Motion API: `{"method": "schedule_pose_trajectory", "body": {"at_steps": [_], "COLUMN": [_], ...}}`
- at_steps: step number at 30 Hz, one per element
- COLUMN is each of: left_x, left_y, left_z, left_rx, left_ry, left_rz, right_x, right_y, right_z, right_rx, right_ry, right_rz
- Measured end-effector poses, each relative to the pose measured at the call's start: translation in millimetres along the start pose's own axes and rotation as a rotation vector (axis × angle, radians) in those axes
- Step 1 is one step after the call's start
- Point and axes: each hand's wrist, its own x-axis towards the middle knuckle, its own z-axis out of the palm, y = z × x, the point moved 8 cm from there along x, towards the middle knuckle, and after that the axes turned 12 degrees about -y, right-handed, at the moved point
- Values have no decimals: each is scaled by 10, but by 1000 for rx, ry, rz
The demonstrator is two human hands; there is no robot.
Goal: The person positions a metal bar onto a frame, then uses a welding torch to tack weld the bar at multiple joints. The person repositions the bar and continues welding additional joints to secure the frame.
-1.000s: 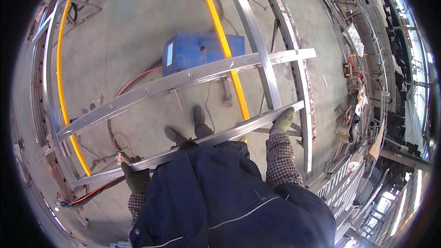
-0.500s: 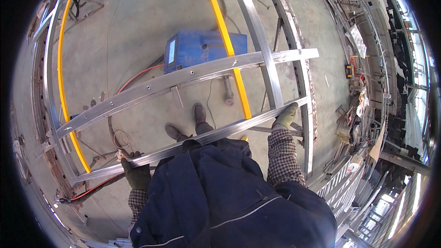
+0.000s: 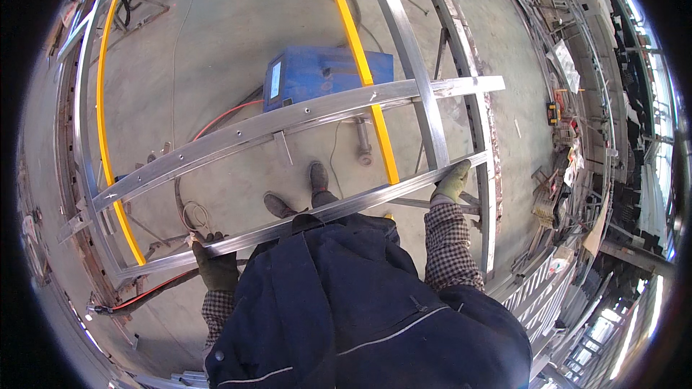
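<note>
A long silver metal tube [image 3: 324, 212] lies crosswise in front of my body, along the near side of a large metal frame. My left hand [image 3: 218, 271], in a dark glove, is closed on it toward its left end. Near the right end, my right hand [image 3: 452, 183] in a greenish glove grips the same tube. Two yellow bars [image 3: 358, 50] run away from me, their near ends at the tube. Farther off, a wider silver crossbar [image 3: 252, 127] with small holes spans the frame. The undersides of both hands are hidden.
Beyond the crossbar a blue machine [image 3: 328, 75] with a small screen stands on the floor, a red hose [image 3: 223, 117] beside it. A rusty-edged support beam [image 3: 472, 94] runs along the right. Metal parts and clutter [image 3: 566, 151] line the far right. My shoes [image 3: 277, 205] are under the frame.
The view has shifted slightly, so the whole scene sits a little farther right. Both hands keep their hold on the tube.
</note>
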Motion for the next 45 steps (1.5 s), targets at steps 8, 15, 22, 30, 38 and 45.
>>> {"method": "schedule_pose_trajectory", "body": {"at_steps": [8,15,22,30,38,45], "left_x": [-61,-3,-58,61,-9,-132], "left_y": [-12,23,-21,64,-279,-202], "left_z": [27,69,7,11,-49,289], "left_rx": [-25,7,24,816,-147,-88], "left_ry": [-4,-93,5,-364,33,61], "left_rz": [39,7,9,182,-90,-91], "right_x": [41,34,71,446,613,439], "right_y": [-7,40,-34,229,175,-31], "right_z": [-8,-40,128,-113,-196,-216], "right_rx": [50,79,137,-78,-155,-452], "right_ry": [-12,-34,5,-70,-38,105], "right_rz": [-52,-40,-133,9,76,45]}}
